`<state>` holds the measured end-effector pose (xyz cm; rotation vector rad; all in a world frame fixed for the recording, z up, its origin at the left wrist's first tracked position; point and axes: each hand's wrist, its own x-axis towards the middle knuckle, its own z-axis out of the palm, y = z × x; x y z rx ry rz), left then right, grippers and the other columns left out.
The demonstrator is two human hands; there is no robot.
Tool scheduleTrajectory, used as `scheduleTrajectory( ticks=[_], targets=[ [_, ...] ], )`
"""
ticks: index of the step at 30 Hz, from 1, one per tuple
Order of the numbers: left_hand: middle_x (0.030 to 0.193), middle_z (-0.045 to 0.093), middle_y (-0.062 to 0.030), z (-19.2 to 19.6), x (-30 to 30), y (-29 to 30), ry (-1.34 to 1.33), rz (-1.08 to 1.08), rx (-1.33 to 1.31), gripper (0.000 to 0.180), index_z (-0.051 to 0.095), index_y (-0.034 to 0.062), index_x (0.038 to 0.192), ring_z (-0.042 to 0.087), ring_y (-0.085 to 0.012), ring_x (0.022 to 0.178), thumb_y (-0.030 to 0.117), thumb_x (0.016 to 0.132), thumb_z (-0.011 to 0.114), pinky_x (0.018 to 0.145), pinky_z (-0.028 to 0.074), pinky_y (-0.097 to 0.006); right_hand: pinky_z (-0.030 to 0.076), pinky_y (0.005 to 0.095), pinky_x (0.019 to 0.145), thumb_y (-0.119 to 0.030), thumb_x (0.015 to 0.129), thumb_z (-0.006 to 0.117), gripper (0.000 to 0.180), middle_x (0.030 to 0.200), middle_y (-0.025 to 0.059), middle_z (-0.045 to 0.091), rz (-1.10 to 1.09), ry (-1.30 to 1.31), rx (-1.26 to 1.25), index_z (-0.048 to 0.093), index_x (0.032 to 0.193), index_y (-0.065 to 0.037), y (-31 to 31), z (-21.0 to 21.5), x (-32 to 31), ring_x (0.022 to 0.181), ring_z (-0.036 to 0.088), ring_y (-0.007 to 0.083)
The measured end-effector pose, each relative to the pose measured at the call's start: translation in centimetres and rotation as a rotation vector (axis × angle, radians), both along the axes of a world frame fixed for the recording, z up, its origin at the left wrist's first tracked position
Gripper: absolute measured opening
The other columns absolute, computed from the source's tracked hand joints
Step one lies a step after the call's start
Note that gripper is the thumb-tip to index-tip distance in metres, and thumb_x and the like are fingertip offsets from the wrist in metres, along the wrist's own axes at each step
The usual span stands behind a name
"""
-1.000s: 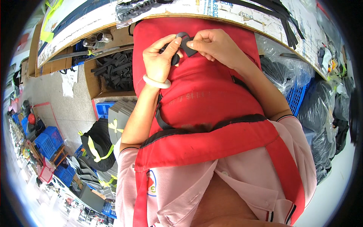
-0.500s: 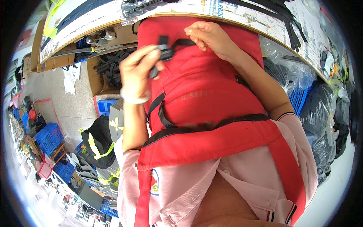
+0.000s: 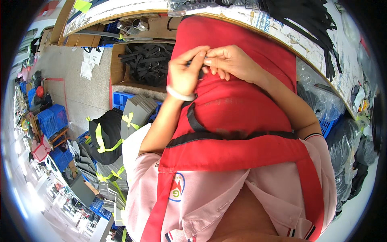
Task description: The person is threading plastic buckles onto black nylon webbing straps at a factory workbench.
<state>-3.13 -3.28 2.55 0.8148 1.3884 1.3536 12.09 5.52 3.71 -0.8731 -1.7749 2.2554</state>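
Left hand (image 3: pixel 184 71) and right hand (image 3: pixel 237 62) have met since the earlier frame | left grip: closed on black piece (image 3: pixel 201 74), between the hands, over red apron (image 3: pixel 242 107) | right grip: curled, cannot tell if holding | piece: lower bit points down-view, long axis hidden

The apron (image 3: pixel 238 109) is matt red cloth, the shirt (image 3: pixel 209 197) woven fabric, the bracelet (image 3: pixel 180 95) smooth. Dull cardboard forms the box (image 3: pixel 118 66); the straps (image 3: pixel 149 62) inside are matt webbing. The bags (image 3: pixel 342 145) are glossy, crinkled plastic, the tabletop (image 3: pixel 141 9) scuffed over a wooden edge.
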Motion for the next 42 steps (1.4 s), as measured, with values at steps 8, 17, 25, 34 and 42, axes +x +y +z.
scheduleTrajectory(
  ticks=[8, 17, 25, 34, 42],
  targets=[
    [0.090, 0.068, -0.0129, -1.8, -0.6, 2.5, -0.505, -0.093, -0.169, 0.025, 0.063, -0.0030, 0.108, 0.063, -0.0163, 0.060, 0.016, 0.095, 0.051, 0.042, 0.045, -0.023, 0.042, 0.0179, 0.047, -0.021, 0.091, 0.058, 0.021, 0.071, 0.0010, 0.060, -0.204, -0.039, -0.076, 0.063, 0.086, -0.002, 1.1, -1.0, 2.5, 0.054, 0.053, 0.0045],
    [0.083, 0.062, -0.0069, -1.6, 0.7, 3.0, -0.203, -0.345, -0.065, 0.023, 0.065, 0.0001, 0.108, 0.061, -0.0135, 0.067, -0.001, 0.085, 0.062, 0.050, 0.049, -0.023, 0.042, 0.0217, 0.051, -0.035, 0.098, 0.045, 0.035, 0.073, 0.0006, 0.057, -0.091, 0.169, -0.522, 0.061, 0.091, -0.004, 1.0, -3.0, 4.3, 0.060, 0.053, 0.0074],
    [0.083, 0.065, -0.0104, -3.7, 0.8, 4.2, -0.520, -0.396, -0.109, 0.017, 0.063, 0.0022, 0.104, 0.058, -0.0145, 0.064, 0.013, 0.090, 0.061, 0.050, 0.047, -0.024, 0.047, 0.0390, 0.080, -0.024, 0.087, 0.059, 0.021, 0.095, 0.0107, 0.064, -0.649, -0.569, 1.482, 0.064, 0.097, -0.007, 10.4, -1.8, 12.1, 0.088, 0.058, 0.0312],
    [0.084, 0.066, -0.0091, -3.2, 1.4, 4.3, -0.478, -0.351, -0.197, 0.017, 0.064, -0.0007, 0.098, 0.061, -0.0128, 0.061, 0.015, 0.091, 0.061, 0.043, 0.045, -0.022, 0.043, 0.0412, 0.082, -0.024, 0.081, 0.067, 0.025, 0.101, 0.0071, 0.060, -0.565, -0.529, 1.496, 0.064, 0.100, -0.009, 6.5, -4.1, 14.1, 0.097, 0.053, 0.0279],
    [0.065, 0.063, -0.0062, -1.1, 2.7, 5.1, -0.169, -0.228, -0.174, 0.019, 0.067, -0.0018, 0.087, 0.055, -0.0091, 0.049, 0.017, 0.088, 0.066, 0.042, 0.041, -0.020, 0.047, 0.0289, 0.061, -0.009, 0.089, 0.058, 0.014, 0.083, 0.0051, 0.062, -0.605, -0.143, 0.551, 0.059, 0.100, -0.001, 2.9, 1.2, 8.4, 0.068, 0.057, 0.0141]
  ],
)
